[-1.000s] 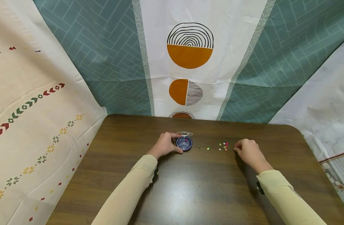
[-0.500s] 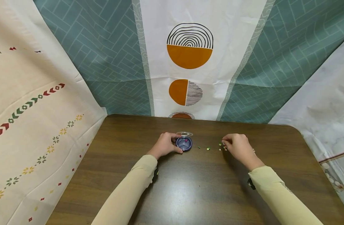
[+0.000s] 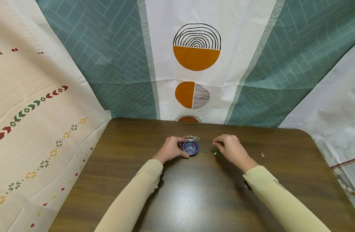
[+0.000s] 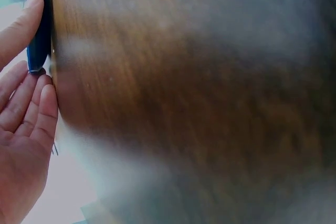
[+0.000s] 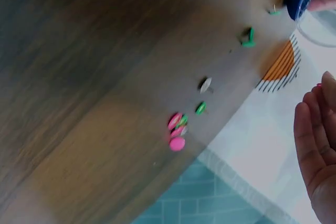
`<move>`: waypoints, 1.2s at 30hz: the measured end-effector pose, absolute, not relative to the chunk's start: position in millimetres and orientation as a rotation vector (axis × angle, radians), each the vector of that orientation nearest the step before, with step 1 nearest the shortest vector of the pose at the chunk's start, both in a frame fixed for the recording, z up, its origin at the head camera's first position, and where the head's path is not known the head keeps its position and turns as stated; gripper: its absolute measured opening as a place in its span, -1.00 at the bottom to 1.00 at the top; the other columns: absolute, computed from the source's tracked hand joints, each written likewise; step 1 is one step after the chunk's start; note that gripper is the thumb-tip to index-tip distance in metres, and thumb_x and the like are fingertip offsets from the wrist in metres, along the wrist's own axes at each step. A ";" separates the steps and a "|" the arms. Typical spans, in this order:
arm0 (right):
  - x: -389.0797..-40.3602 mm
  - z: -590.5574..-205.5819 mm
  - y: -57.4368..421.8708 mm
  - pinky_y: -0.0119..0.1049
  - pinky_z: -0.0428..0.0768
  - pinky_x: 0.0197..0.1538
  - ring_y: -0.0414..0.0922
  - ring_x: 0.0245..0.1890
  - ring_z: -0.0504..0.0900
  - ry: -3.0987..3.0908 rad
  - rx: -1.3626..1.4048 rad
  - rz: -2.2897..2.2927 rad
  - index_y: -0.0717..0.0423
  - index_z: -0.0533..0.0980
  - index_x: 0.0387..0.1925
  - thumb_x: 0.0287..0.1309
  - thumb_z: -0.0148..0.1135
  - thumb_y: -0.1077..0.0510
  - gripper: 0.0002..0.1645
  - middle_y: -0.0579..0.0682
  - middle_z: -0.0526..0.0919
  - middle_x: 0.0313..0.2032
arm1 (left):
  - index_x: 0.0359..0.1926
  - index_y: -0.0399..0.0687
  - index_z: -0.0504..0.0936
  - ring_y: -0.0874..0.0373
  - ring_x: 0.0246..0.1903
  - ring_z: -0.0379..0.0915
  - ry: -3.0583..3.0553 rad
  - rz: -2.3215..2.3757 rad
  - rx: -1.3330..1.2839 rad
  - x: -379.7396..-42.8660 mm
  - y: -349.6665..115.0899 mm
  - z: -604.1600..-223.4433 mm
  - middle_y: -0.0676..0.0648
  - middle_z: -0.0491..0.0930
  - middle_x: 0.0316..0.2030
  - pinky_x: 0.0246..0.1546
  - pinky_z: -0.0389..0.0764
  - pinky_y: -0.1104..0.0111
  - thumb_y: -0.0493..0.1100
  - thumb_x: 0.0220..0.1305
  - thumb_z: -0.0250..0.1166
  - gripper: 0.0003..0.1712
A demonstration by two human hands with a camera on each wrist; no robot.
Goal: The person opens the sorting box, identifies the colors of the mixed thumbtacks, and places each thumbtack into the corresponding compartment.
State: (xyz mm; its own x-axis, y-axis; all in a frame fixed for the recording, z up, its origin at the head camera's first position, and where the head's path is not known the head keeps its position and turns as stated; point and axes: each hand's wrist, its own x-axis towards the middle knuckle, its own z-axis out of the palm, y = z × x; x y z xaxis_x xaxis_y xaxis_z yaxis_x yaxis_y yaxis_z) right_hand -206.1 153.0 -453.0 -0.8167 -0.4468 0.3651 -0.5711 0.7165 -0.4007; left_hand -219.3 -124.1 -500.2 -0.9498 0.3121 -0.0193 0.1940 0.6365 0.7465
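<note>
My left hand (image 3: 172,149) grips the left side of a small round blue case (image 3: 190,154), thumb at the front, fingers behind. Its clear lid (image 3: 191,138) stands raised, and a pink bit (image 3: 193,144) shows in the divided inside. The left wrist view has the case (image 4: 38,35) edge-on beneath the thumb. Right of the case, above the table, my right hand (image 3: 232,149) holds thumb and fingertips together; a sliver of a pink thumbtack (image 5: 319,85) shows between them. A green thumbtack (image 3: 215,153) lies below its fingertips. The hand hides the tack cluster in the head view.
In the right wrist view lie a pink thumbtack (image 5: 177,144) in a small cluster, a white thumbtack (image 5: 205,84) and several green ones. Two whitish tacks (image 3: 263,155) lie farther right on the brown table (image 3: 177,199). Patterned cloth (image 3: 125,71) hangs behind the table.
My right hand has moved left, from the right of the tacks, across the cluster, towards the case. Two whitish tacks have come into view behind it. My left hand and the case have stayed put.
</note>
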 end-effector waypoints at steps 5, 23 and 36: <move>-209.4 -457.9 136.7 -0.39 0.48 -0.26 -0.31 -0.34 0.51 -2.642 0.921 0.663 0.02 0.64 -0.32 0.07 0.30 0.20 -0.91 -0.21 0.59 -0.36 | 0.01 0.12 0.61 0.26 -0.23 0.41 2.694 1.219 0.417 -219.1 -124.3 -501.6 0.14 0.55 -0.17 -0.21 0.44 0.41 0.07 -0.40 0.60 -0.23; -215.1 -471.8 90.5 -0.31 0.48 -0.19 -0.21 -0.33 0.52 -2.597 1.123 0.518 0.04 0.65 -0.34 0.05 0.29 0.27 -0.88 -0.16 0.60 -0.39 | 0.00 0.14 0.61 0.28 -0.23 0.44 2.722 1.202 0.454 -219.7 -124.4 -502.1 0.15 0.57 -0.19 -0.22 0.43 0.44 0.08 -0.37 0.59 -0.26; -218.5 -476.8 83.6 -0.28 0.48 -0.16 -0.18 -0.30 0.54 -2.689 1.089 0.476 0.02 0.64 -0.32 0.03 0.29 0.25 -0.86 -0.16 0.61 -0.36 | 0.02 0.16 0.60 0.31 -0.22 0.43 2.721 1.191 0.435 -220.5 -125.4 -503.0 0.15 0.57 -0.17 -0.22 0.43 0.44 0.07 -0.36 0.59 -0.25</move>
State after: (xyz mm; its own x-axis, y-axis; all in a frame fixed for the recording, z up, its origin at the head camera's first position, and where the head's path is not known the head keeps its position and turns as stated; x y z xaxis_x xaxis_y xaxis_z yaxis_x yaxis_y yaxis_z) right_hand -218.5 83.6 -476.8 -0.7081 -0.6384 0.3017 -0.7031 0.6766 -0.2188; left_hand -220.5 -125.4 -503.0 -0.9485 0.3167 -0.0115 0.2063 0.6447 0.7361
